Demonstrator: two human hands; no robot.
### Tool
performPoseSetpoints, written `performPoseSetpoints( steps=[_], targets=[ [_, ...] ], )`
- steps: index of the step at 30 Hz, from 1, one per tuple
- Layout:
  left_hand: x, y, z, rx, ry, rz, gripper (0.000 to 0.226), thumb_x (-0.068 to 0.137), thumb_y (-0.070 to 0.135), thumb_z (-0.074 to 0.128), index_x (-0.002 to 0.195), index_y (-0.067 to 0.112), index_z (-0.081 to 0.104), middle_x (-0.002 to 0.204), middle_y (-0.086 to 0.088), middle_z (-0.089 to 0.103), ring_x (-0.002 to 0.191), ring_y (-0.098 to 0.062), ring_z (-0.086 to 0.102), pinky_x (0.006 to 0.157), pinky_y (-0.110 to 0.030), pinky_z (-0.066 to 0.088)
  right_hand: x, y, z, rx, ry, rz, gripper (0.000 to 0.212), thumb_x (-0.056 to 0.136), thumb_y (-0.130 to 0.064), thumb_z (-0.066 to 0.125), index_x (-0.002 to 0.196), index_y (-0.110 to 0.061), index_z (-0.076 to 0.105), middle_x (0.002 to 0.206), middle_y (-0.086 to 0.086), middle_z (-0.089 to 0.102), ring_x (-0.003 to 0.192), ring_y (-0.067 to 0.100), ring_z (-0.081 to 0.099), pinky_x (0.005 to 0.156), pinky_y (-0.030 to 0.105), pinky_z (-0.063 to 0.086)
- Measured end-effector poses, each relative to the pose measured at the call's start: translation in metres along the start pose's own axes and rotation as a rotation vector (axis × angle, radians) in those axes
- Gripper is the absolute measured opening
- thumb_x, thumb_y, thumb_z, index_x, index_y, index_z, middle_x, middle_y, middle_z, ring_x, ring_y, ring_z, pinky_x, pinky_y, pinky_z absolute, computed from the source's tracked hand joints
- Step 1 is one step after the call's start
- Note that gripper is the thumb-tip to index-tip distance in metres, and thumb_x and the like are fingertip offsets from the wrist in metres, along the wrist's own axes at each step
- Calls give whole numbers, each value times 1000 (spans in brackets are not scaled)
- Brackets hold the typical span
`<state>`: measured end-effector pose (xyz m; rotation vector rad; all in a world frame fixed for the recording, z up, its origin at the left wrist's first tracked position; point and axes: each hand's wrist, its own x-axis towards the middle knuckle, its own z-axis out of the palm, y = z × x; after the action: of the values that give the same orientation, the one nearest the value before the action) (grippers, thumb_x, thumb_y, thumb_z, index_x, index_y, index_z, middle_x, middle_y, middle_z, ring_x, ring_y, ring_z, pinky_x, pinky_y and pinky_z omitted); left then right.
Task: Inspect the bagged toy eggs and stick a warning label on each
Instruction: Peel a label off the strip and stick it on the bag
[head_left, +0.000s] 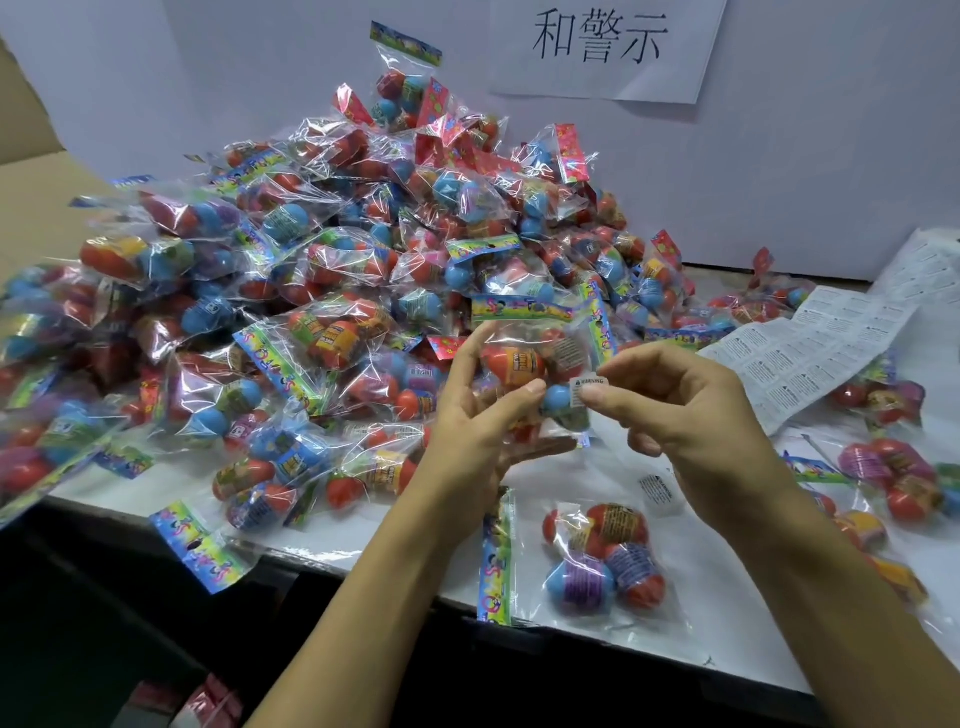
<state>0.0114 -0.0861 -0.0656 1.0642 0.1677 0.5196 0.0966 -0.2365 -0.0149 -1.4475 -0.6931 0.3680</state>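
Observation:
My left hand (480, 410) grips a clear bag of toy eggs (540, 364) above the table, thumb across its front. The bag holds red and blue eggs under a colourful header strip. My right hand (685, 410) pinches a small white warning label (586, 387) between thumb and forefinger, right at the bag's front face. Another bag of eggs (597, 556) lies flat on the table below my hands, with a label (658, 491) at its upper right corner.
A big pile of bagged eggs (311, 270) fills the left and middle of the white table (727, 597). A sheet of warning labels (831, 343) lies at the right, with more bags (893, 478) below it. A white board with a paper sign (602, 47) stands behind.

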Motion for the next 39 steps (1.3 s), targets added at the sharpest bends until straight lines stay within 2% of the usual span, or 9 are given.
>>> performPoseSetpoints(
  steps=[4, 9, 14, 19, 23, 29, 33, 36, 39],
  targets=[
    [-1, 1, 2, 5, -21, -14, 55, 97, 2, 61, 136, 39, 52, 113, -16, 74, 98, -34, 73, 73, -48, 62, -1, 1, 4, -10, 11, 33, 22, 57, -32, 85, 73, -21, 74, 70, 1, 72, 55, 3, 58, 42, 15, 37],
    [-2, 2, 2, 18, -14, -23, 55, 97, 3, 61, 143, 32, 47, 128, -22, 67, 109, -40, 68, 76, -50, 62, -1, 3, 5, -19, 31, 55, 19, 57, -33, 84, 72, -27, 76, 70, 3, 72, 54, 4, 56, 40, 16, 34],
    [-2, 2, 2, 25, -30, -7, 56, 98, 2, 59, 145, 31, 44, 122, -18, 70, 98, -33, 73, 76, -50, 62, -1, 4, 6, -34, 33, 70, 20, 57, -33, 86, 73, -26, 76, 72, 5, 73, 55, 4, 59, 39, 16, 34],
    [-3, 3, 4, 36, -23, -6, 55, 99, 1, 58, 144, 31, 45, 123, -18, 70, 99, -31, 72, 76, -47, 63, -2, 6, 7, -42, 63, 80, 31, 53, -38, 87, 75, -20, 75, 72, 6, 73, 53, 4, 57, 39, 16, 35],
    [-3, 2, 4, 32, -15, -13, 55, 100, 1, 57, 145, 29, 43, 121, -19, 70, 100, -32, 70, 75, -46, 63, -2, 7, 6, -39, 46, 90, 16, 67, -21, 89, 76, -21, 75, 73, 7, 73, 54, 4, 58, 39, 15, 35],
    [-4, 3, 6, 29, -16, -21, 53, 99, 0, 58, 142, 30, 46, 110, -17, 67, 95, -33, 70, 72, -43, 63, -2, 5, 5, 50, -9, 97, 20, 55, -30, 85, 72, -25, 76, 69, 4, 70, 54, 4, 57, 38, 16, 31],
    [-4, 3, 6, 29, -16, -21, 53, 99, -1, 58, 141, 29, 47, 109, -17, 67, 97, -34, 69, 73, -45, 63, -2, 6, 5, 100, -27, 95, 13, 61, -20, 84, 71, -21, 76, 65, 0, 68, 52, 4, 58, 36, 16, 29],
    [-3, 3, 6, 30, -18, -15, 51, 99, 0, 58, 142, 24, 46, 111, -16, 69, 95, -30, 72, 70, -43, 63, 0, 9, 5, 26, 38, 97, 14, 70, -11, 85, 74, -18, 73, 72, 8, 70, 54, 6, 56, 38, 16, 30],
    [-4, 3, 5, 52, -7, 4, 52, 94, 4, 68, 138, 24, 47, 104, -12, 72, 88, -25, 74, 69, -41, 62, 1, 9, 4, -29, 49, 54, 16, 73, -8, 85, 81, -12, 72, 75, 9, 72, 55, 5, 58, 41, 12, 35]
  ],
)
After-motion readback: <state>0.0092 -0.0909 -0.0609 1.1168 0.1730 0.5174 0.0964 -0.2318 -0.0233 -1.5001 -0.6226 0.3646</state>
